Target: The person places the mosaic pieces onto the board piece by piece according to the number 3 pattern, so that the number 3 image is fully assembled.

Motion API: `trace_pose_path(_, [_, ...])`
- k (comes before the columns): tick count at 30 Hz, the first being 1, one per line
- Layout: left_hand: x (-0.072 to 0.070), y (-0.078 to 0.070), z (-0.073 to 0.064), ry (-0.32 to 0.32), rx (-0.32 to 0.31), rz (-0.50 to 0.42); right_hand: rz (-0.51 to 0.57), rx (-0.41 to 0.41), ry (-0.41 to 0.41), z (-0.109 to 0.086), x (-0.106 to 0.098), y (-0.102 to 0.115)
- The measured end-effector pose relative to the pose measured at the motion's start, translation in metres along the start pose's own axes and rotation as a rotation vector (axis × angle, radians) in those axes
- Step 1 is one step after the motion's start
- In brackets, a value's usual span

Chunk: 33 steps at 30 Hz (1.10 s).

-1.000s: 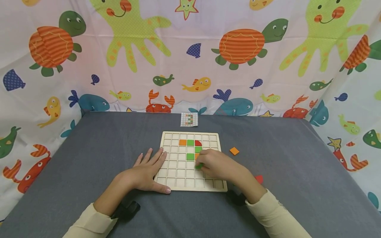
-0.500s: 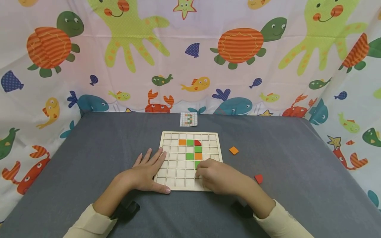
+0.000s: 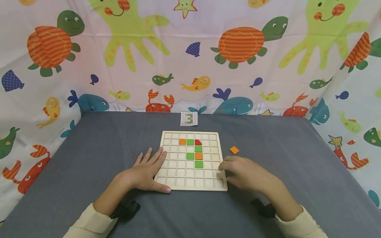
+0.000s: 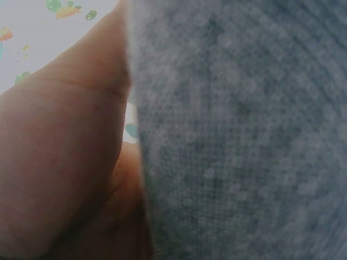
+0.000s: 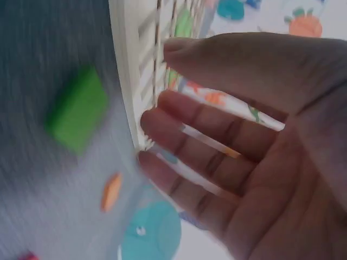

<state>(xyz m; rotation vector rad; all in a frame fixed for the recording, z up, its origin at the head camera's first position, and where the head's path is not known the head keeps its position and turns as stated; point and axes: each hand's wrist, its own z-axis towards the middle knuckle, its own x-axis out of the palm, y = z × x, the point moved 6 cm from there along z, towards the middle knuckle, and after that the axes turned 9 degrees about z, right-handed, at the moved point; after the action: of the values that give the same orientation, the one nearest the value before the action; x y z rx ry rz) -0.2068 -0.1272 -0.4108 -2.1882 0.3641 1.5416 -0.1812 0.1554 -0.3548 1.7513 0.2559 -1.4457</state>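
Note:
A wooden grid board [image 3: 172, 172] lies on the grey cloth. Set in its cells are orange tiles [image 3: 198, 156], green tiles [image 3: 198, 164] and a red rounded tile [image 3: 197, 142]. My left hand [image 3: 143, 174] rests with fingers spread on the board's left edge, thumb at the near edge. Over the right edge hovers my right hand [image 3: 248, 173], fingers loosely bent and holding nothing. In the right wrist view a loose green tile [image 5: 79, 111] lies on the cloth beside the board; the hand mostly hides it in the head view.
A loose orange tile [image 3: 234, 150] lies right of the board. Beyond the board is a small card [image 3: 189, 119] printed with a coloured grid. A patterned sea-animal curtain [image 3: 190, 66] encloses the table's back and sides. A bit of red [image 5: 28, 255] shows low in the right wrist view.
My right hand has moved off the tiles to the board's right edge, uncovering a green and an orange tile in their cells. The loose red piece is now hidden behind it. My left hand stays put.

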Motion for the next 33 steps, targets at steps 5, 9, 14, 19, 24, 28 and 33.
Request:
trace_pose_path(5, [-0.002,0.0,-0.001,-0.007,0.009,-0.015,0.001,0.227,0.113,-0.013,-0.006,-0.022])
trace_pose_path(9, [-0.003,0.0,-0.002,-0.011,0.009,-0.016,0.016,0.26,0.136,-0.015,-0.005,-0.029])
trace_pose_path(14, [-0.002,-0.001,-0.002,-0.01,0.013,-0.02,0.034,0.198,0.124,-0.01,0.0,-0.03])
trace_pose_path(19, [-0.002,-0.001,-0.002,-0.012,0.012,-0.019,0.051,0.186,0.128,-0.009,0.002,-0.031])
trace_pose_path(24, [-0.003,-0.001,-0.002,-0.016,0.014,-0.022,0.038,0.2,0.114,-0.013,-0.002,-0.037])
trace_pose_path(28, [-0.003,-0.001,-0.002,-0.015,0.011,-0.016,-0.031,0.285,0.089,-0.02,-0.008,-0.044])
trace_pose_path(33, [-0.002,0.0,-0.001,-0.012,0.007,-0.018,-0.185,0.429,0.077,-0.034,-0.018,-0.053])
